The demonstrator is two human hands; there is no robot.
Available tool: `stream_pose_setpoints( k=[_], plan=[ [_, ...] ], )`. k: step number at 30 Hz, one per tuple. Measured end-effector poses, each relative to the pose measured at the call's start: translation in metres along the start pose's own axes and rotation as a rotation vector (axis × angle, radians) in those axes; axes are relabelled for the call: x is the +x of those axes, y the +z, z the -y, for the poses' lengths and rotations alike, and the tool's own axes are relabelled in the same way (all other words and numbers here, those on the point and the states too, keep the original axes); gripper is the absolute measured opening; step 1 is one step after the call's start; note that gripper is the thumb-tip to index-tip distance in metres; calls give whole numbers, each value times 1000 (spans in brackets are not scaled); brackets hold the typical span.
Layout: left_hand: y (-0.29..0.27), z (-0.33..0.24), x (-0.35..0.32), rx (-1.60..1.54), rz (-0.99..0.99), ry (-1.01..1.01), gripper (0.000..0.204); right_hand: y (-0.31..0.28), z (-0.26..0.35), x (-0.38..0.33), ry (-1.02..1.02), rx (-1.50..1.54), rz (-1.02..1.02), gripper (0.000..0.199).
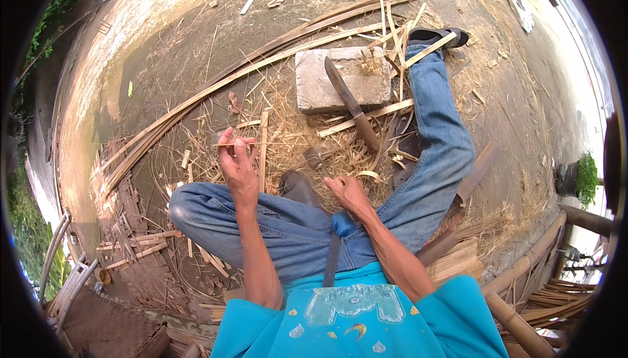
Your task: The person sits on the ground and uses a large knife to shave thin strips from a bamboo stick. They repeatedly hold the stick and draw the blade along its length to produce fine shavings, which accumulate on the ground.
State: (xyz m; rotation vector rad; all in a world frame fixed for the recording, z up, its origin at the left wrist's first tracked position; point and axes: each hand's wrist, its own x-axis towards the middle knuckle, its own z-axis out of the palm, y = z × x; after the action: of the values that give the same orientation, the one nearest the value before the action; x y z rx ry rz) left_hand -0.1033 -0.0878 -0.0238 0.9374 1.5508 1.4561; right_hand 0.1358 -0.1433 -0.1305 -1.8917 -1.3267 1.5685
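My left hand (239, 168) is raised over my bent left knee, pinching a thin bamboo stick (278, 143) between thumb and fingers. The stick lies nearly level and points right. My right hand (347, 191) is closed in front of my lap on a narrow, dark, blade-like tool (320, 160). Its tip points up toward the stick; its grip is hidden in my fist. Beyond my hands, a machete (341, 86) leans over a pale stone block (314, 86), its wooden handle (366, 132) toward me.
Shavings (288, 119) cover the ground between my legs. Long bamboo strips (216, 86) curve across the left and far side. Shorter strips (396, 40) lean by my right foot (445, 36). A bamboo pole (520, 325) lies at the lower right, beside a potted plant (587, 178).
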Motion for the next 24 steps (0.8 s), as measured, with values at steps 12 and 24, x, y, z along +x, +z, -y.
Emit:
stream_pose_setpoints(
  k=[12, 24],
  plan=[
    [0, 4, 16, 10, 2, -29, 34, 9, -19, 3, -133, -42, -106, 54],
    [-1, 5, 8, -81, 27, -28, 42, 6, -4, 1, 17, 31, 121, 56]
  ],
)
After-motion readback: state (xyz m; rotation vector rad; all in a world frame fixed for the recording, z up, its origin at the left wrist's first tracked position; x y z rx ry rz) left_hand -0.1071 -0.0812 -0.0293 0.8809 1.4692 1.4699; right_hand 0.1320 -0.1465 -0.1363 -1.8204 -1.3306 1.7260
